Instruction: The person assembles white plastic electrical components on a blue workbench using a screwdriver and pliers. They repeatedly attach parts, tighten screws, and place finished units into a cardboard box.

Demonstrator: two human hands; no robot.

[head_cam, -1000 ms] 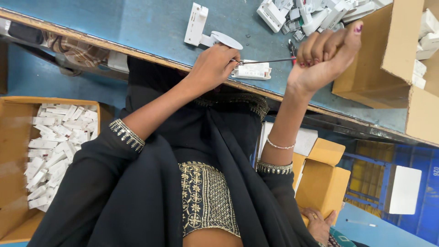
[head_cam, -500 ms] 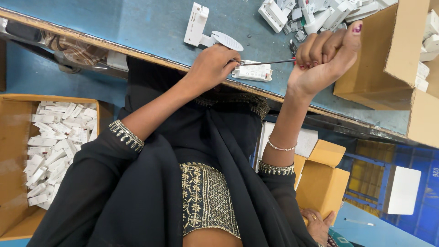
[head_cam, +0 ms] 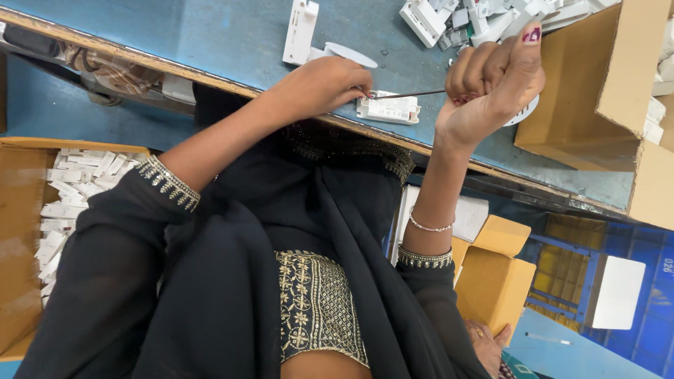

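Near the top centre, the left hand (head_cam: 319, 85) pinches one end of a thin metal rod (head_cam: 411, 92) over a white rectangular part (head_cam: 388, 109) on the blue surface (head_cam: 232, 38); the right hand (head_cam: 491, 84), fingers (head_cam: 481, 70) curled shut, grips the other end.

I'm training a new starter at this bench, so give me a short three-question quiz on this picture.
1. True or false: the right hand grips a thin rod.
2. The rod's tip meets the left hand beside: A) a white module B) a glass jar C) a metal bowl.
3. Fill in: the table top is ___.
Key: 1 true; 2 A; 3 blue.
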